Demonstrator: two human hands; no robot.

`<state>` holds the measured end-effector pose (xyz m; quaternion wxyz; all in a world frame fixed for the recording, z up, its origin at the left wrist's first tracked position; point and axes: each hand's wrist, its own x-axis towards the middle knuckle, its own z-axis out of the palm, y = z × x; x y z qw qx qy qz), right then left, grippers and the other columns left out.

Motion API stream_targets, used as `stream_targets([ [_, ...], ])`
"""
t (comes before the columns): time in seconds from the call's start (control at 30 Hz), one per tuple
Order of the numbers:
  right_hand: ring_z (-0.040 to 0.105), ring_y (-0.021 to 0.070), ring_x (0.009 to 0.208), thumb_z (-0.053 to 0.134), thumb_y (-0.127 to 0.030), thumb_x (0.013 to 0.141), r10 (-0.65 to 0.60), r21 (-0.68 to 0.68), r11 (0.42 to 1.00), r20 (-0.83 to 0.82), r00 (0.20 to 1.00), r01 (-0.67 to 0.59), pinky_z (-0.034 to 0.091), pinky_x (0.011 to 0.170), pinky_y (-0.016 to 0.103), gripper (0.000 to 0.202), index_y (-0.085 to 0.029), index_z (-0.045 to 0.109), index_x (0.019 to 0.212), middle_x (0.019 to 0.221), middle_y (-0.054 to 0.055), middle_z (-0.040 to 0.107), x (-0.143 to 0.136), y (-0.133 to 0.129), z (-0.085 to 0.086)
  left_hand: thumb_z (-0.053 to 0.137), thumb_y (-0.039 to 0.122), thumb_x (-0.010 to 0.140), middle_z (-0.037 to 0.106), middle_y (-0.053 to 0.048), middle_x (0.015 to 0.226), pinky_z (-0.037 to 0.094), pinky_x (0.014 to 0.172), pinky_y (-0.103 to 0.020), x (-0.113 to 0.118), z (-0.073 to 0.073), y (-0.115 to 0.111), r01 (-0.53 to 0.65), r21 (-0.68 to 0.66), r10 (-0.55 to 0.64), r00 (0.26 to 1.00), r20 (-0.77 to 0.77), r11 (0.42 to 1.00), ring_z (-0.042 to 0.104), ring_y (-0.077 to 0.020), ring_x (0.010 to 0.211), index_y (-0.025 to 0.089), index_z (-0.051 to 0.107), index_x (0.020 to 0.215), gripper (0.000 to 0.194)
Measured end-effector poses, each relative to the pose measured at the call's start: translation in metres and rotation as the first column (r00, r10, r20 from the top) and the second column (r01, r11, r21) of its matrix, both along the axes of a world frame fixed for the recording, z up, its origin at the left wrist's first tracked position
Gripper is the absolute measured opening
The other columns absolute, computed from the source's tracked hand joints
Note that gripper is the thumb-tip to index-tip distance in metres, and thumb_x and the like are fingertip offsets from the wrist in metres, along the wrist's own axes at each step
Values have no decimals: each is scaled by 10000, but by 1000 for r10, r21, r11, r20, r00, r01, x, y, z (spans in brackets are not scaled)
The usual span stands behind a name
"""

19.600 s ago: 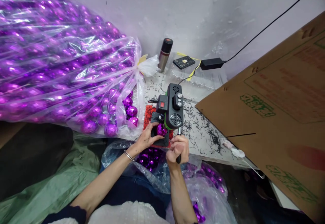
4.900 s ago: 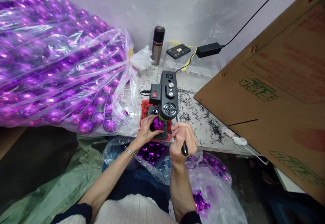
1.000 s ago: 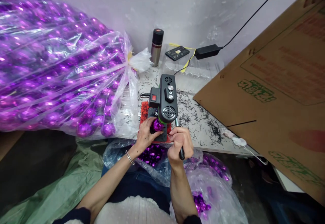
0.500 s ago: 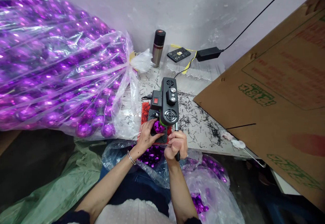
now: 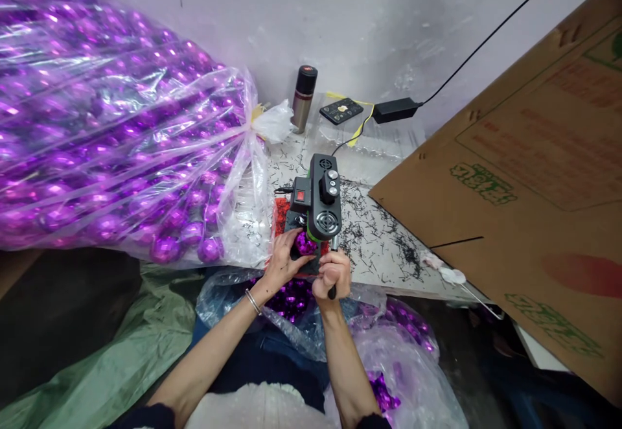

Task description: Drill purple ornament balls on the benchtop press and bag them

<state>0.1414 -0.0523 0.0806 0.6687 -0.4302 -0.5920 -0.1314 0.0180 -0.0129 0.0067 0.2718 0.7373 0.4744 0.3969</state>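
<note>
A small black bench drill press (image 5: 324, 196) with a red switch stands on a red mat (image 5: 280, 215) at the table's front edge. Under its head sits a shiny purple mirror ball (image 5: 306, 243). My left hand (image 5: 282, 257), with a bracelet at the wrist, is closed around the ball from the left, thumb at its near side. The fingers of my right hand (image 5: 333, 275) are wrapped round the black-gripped lever (image 5: 333, 291) on the machine's right. The machine's head hides the top of the ball.
A large clear bag of purple balls (image 5: 160, 157) lies on the left. A flask (image 5: 304, 98), a phone (image 5: 341, 111) and a power adapter (image 5: 397, 110) are at the back. Black shavings (image 5: 374, 221) litter the table. A cardboard box (image 5: 525, 208) leans in from the right. More purple pieces (image 5: 290, 301) lie in plastic at my lap.
My right hand and the lever have shifted slightly left, closer to the machine. My left hand stays on the ball. The whole view has moved a little.
</note>
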Motion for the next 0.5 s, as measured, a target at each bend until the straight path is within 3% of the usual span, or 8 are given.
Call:
stream_targets([
  [0.1,589,133,623,390,-265,1161,16,-15,1000,16,1000,-15,497,648,323,405,-254,526,780,746,-34,603,2,-2,13,897,399,945,767,-152,1405,587,1144,-534,1,-2,2,2,23,-2,1000,17,1000,731,-364,1324,231,640,1503,638],
  [0.33,607,146,663,472,-181,1126,20,-196,980,-114,993,-42,463,632,317,403,-259,513,733,677,-40,563,2,-8,77,845,400,994,740,-175,1437,603,1143,-559,-2,-5,1,51,147,-55,998,19,988,729,-366,1340,225,546,1592,691],
  [0.43,613,148,678,475,-194,1129,33,-227,972,-132,991,-62,476,649,316,404,-258,512,731,688,-37,578,3,-11,82,726,279,1057,697,-207,1514,575,1201,-593,-15,-3,-24,200,256,-181,979,-94,946,700,-360,1410,230,471,1673,669],
  [0.5,628,150,684,477,-202,1127,35,-229,972,-115,993,-61,482,650,315,402,-254,527,732,689,-31,588,4,-12,75,721,304,1058,648,-243,1586,546,1239,-631,-27,3,-46,321,277,-275,942,-194,905,654,-383,1484,226,456,1701,699],
])
